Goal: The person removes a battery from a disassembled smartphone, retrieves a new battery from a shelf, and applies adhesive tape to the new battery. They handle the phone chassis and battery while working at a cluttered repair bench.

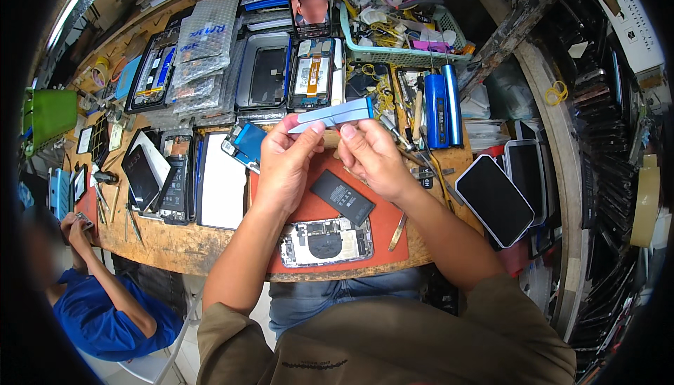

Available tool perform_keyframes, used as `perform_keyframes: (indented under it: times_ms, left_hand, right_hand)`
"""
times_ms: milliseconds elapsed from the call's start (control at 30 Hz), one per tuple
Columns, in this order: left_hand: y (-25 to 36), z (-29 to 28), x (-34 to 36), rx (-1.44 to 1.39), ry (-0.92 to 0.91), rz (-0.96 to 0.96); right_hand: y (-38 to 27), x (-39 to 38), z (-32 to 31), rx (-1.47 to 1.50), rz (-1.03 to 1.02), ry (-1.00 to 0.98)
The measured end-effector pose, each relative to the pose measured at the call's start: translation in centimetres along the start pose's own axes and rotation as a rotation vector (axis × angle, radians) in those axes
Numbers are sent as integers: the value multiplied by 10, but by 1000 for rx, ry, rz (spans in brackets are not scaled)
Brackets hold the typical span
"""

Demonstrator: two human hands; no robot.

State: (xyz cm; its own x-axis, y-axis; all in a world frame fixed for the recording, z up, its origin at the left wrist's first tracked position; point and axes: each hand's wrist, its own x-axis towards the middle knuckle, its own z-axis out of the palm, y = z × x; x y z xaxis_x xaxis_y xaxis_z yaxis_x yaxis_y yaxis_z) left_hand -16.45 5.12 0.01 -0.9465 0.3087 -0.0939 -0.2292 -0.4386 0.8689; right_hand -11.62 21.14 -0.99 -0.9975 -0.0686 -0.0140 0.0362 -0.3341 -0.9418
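Above the red mat (382,248), I hold a folded light-blue strip (335,113), perhaps adhesive film, between both hands. My left hand (286,164) pinches its left part between thumb and fingers. Close to the strip's right part, my right hand (375,160) has its thumb and fingertips pressed together on it. Below the hands, a black phone battery (342,196) lies tilted on the mat. Its lower right corner reaches the top edge of an opened phone (326,244), whose inside faces up. A small pointed tool (397,232) lies at the mat's right side.
Behind my hands are opened tablets (312,76), bubble-wrapped packages (203,41) and a propped phone (309,5) with a lit screen. A mint basket (400,53) holds cables. Blue cylindrical tools (437,111) stand right. A person in blue (116,311) sits at left.
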Motion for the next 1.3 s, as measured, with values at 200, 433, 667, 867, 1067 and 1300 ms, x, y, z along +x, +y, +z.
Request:
perform_keyframes:
  times_ms: [200, 433, 667, 867, 1067, 1300]
  left_hand:
    - [8, -8, 10, -22, 128, 208]
    - [12, -19, 11, 480, -8, 169]
    - [14, -18, 7, 454, -187, 26]
    - [18, -20, 8, 428, -282, -55]
    - [17, -21, 8, 447, -355, -107]
    - [19, -19, 6, 471, -398, -149]
  right_hand:
    - [-10, 1, -2, -215, 65, -168]
    - [-32, -1, -21, -223, 31, -100]
    - [-34, 0, -24, -245, 13, -8]
    - [-42, -2, -27, -227, 92, -50]
    - [-46, -2, -29, -216, 129, -132]
    - [-41, -1, -28, -217, 126, -174]
